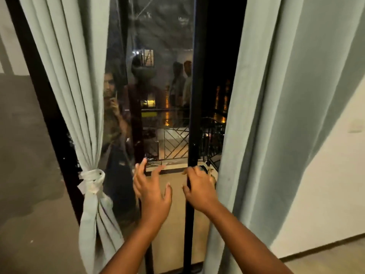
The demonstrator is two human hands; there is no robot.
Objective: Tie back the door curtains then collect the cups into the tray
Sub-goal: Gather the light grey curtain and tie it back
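The left pale green curtain (65, 80) is gathered and bound by a knotted white tie (92, 181) beside the black door frame. The right pale green curtain (262, 115) hangs loose and untied. Between them, my left hand (153, 189) is raised in front of the glass door (158, 86) with fingers spread, holding nothing. My right hand (199, 187) has its fingers and thumb curled round the black vertical edge of the door (194, 115), just left of the right curtain. No cups or tray are in view.
Beyond the glass are a dark balcony with a metal railing (173, 143) and reflections of people. A white wall (325, 184) and a strip of floor (325, 262) lie to the right, a grey wall (25, 155) to the left.
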